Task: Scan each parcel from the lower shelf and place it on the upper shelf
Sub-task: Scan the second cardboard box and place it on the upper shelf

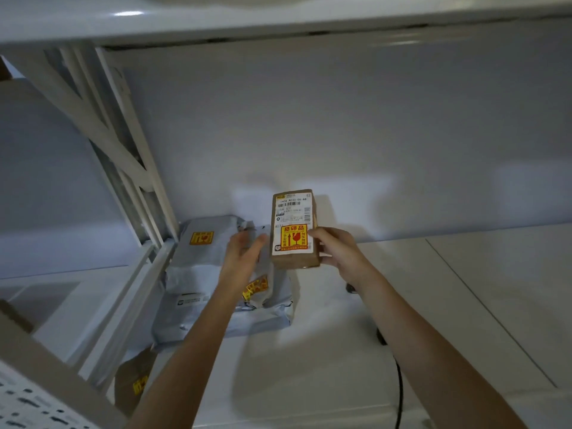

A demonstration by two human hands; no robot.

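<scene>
My right hand [335, 247] grips a small brown cardboard parcel [294, 212] by its right edge and holds it upright above the white shelf [464, 274]. The parcel shows a shipping label with a barcode and a yellow and red fragile sticker. My left hand [244, 250] hovers just left of the parcel, fingers straight, over a stack of grey poly-bag parcels [198, 274] with yellow stickers. Whether its fingertips touch the box I cannot tell.
A white shelf upright with cross braces [123, 168] stands at the left. A black cable [399, 388] runs across the shelf under my right arm. Another brown parcel [133, 385] lies lower left. A shelf board [278, 23] spans overhead.
</scene>
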